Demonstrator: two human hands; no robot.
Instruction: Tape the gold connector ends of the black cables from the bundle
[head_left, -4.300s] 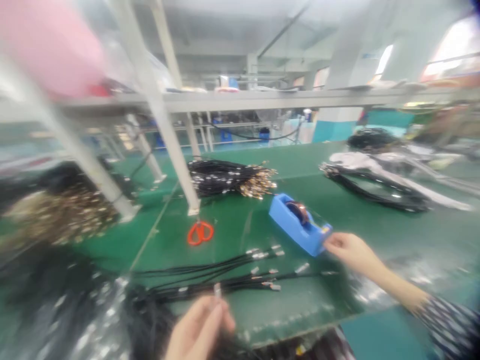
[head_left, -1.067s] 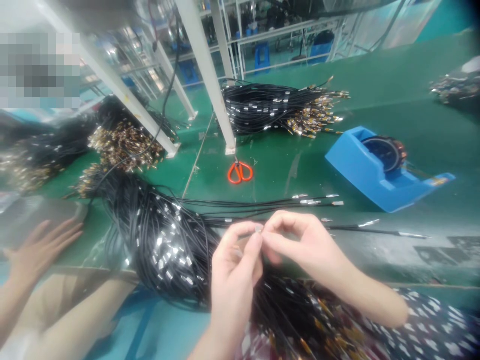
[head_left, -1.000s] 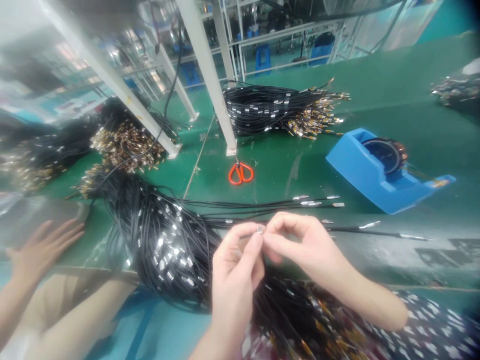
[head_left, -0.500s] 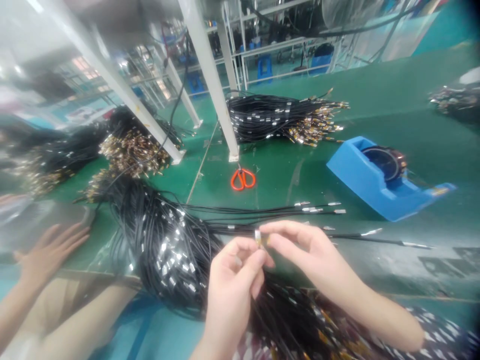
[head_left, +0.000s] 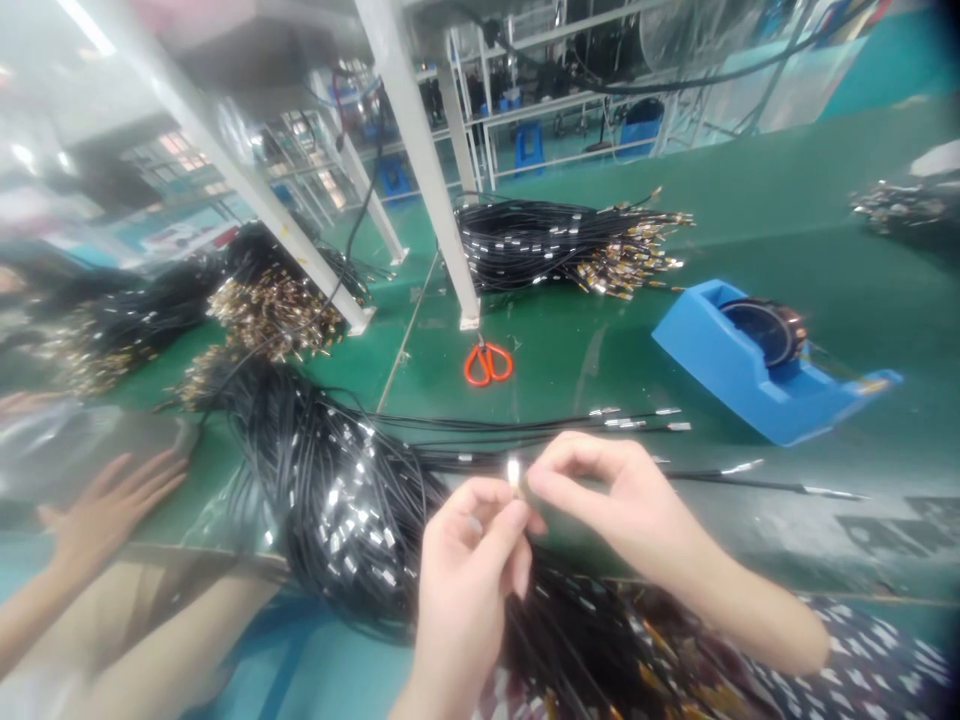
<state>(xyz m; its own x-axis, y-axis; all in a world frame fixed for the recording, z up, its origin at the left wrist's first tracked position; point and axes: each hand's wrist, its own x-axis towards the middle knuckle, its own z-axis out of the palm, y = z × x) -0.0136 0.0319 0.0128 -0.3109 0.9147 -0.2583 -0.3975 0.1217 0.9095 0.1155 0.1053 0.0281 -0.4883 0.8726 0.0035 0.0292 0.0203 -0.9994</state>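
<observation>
My left hand (head_left: pixel 465 560) and my right hand (head_left: pixel 607 495) meet above the table's front edge, both pinched on a small shiny metal cable end (head_left: pixel 514 471) held between the fingertips. Just below and to the left of them lies a big pile of black cables with silver sleeves (head_left: pixel 337 490). A few single black cables (head_left: pixel 570 425) lie stretched out on the green table (head_left: pixel 750 220) just behind my hands.
A blue tape dispenser (head_left: pixel 757 360) stands at the right. Orange scissors (head_left: pixel 487 362) lie by a white frame post (head_left: pixel 427 170). More cable bundles with gold ends (head_left: pixel 570 245) lie further back and at the left (head_left: pixel 270 305). Another person's hand (head_left: pixel 109 500) rests flat at the left.
My right hand left the tape dispenser and joined my left hand at the cable end. The view tilted down, then slightly up again. The pinch has turned a little.
</observation>
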